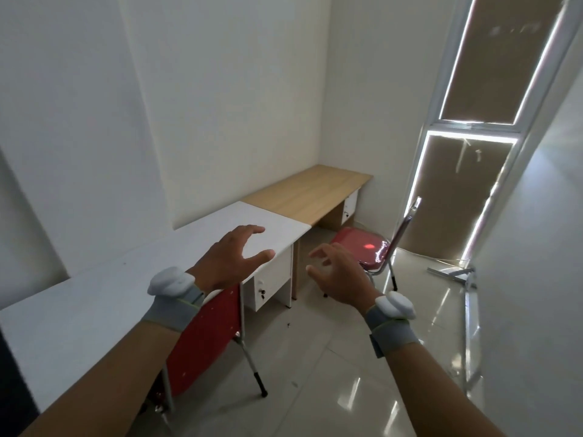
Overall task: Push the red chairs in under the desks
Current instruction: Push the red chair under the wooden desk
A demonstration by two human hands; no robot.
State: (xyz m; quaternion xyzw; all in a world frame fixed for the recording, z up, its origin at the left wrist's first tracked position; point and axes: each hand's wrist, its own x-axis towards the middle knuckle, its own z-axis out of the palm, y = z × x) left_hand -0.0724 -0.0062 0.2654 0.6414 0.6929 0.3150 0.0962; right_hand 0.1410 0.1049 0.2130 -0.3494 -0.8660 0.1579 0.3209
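From the head camera, 2 arms reach forward into a small white-walled room, each wrist wrapped in a grey band with a white pod on it. The left hand (233,257) hangs at about 10 o'clock from the picture's centre, fingers spread wide and curved, holding nothing, above the near corner of the white bench (94,298). The right hand (339,275) hangs at about 5 o'clock from centre, also spread wide and empty, in the air over the floor. The near red chair (202,339) stands at 7 o'clock below the left wrist, its red backrest right against the white bench's front edge and its seat hidden underneath; one metal leg with a black foot slants out onto the tiled floor (315,373). The far red chair (362,247) sits at 3 o'clock from centre, just beyond the right hand's fingertips, out in the open beside the wooden bench (309,192), its glossy seat clear of the benchtop and its backrest edge pointing up toward the covered window (457,190). The wooden bench butts end to end against the white one, running to the far corner.
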